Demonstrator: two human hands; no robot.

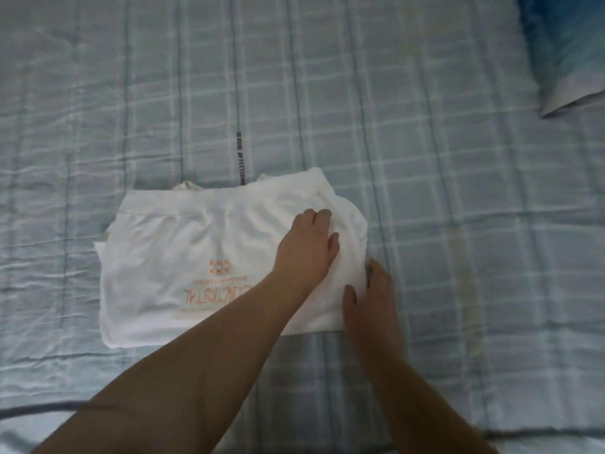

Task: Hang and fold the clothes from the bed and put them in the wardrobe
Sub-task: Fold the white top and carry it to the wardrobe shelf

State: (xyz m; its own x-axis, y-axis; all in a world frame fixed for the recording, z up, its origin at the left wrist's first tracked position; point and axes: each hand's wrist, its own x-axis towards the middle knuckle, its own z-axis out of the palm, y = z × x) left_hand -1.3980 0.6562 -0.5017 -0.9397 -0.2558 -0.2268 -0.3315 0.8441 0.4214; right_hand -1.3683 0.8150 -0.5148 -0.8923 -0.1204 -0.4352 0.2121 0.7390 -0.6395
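Nearest, the right hand [370, 299] lies at the right edge of the folded white T-shirt [183, 257], thumb on the cloth and fingers along the edge; whether it pinches the fabric cannot be told. The left hand [307, 244] reaches across and presses palm-down, ungripping, on the shirt's right part. The shirt lies mid-bed on the blue checked cover [458, 224], with a dark lettered strip [241, 155] just beyond and a blue pillow [569, 47] far right.

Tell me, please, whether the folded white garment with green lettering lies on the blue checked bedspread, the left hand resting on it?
Not quite: the head view shows orange lettering, not green. The folded white garment does lie on the blue checked bedspread, the left hand resting on it.
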